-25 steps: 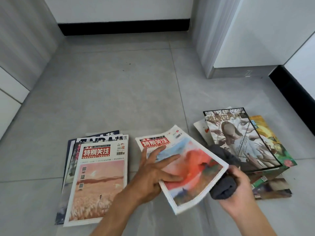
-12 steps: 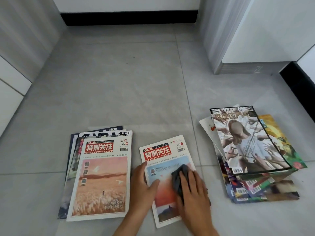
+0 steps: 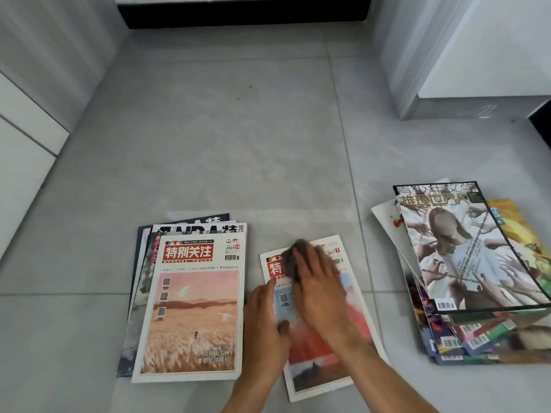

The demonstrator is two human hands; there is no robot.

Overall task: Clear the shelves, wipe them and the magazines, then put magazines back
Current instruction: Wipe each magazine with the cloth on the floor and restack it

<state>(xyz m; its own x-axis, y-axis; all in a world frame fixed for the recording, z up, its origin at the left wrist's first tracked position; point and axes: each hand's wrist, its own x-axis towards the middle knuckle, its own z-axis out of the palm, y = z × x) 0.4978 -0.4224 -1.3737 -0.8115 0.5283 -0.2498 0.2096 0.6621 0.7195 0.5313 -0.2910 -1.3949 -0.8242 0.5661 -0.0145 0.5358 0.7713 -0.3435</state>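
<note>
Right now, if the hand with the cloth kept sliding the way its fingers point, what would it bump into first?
Probably nothing soon: the right hand pushes the cloth up the middle magazine; past its top edge lies bare floor.

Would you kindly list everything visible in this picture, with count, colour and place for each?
middle magazine: one, white border with red-orange cover, flat on the floor between the stacks
grey cloth: one, dark grey, on the middle magazine's top
left stack: several magazines, top one white with orange field picture, left
right stack: several magazines, mixed colours, fanned, right
floor: grey tiles
cabinet: one, white and grey, upper right
left hand: rests on the middle magazine's left edge
right hand: presses the grey cloth
</note>
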